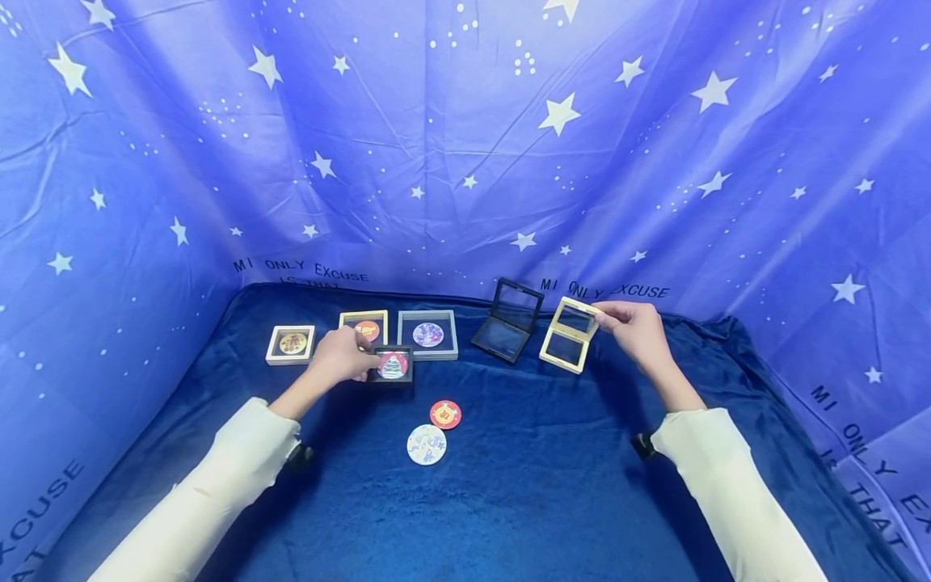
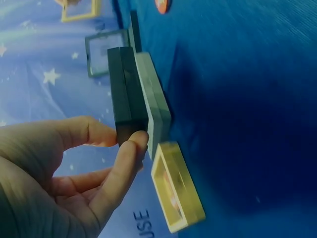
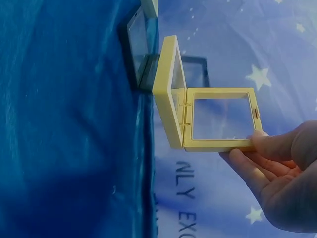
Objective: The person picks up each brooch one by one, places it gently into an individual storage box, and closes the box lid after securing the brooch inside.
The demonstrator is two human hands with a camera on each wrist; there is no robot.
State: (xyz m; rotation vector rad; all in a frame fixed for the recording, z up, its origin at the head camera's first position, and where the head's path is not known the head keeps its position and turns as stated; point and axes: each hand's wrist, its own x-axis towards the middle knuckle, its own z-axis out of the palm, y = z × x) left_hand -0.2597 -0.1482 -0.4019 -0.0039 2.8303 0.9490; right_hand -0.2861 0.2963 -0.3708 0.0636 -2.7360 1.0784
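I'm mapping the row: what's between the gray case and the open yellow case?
In the head view, the open black case stands between the gray case and the open yellow case.

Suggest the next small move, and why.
Probably, the left hand should set the closed black case down near the gray case: a tree-print disc shows inside, while the right hand holds an open, empty yellow case, and a red disc and a white disc lie loose.

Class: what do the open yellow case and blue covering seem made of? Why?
Open yellow case: probably hard plastic, satin, with smooth, even edges; its clear pane could be plastic film, since the backdrop shows through. Blue covering: likely velvety fabric, given its soft sheen and creases.
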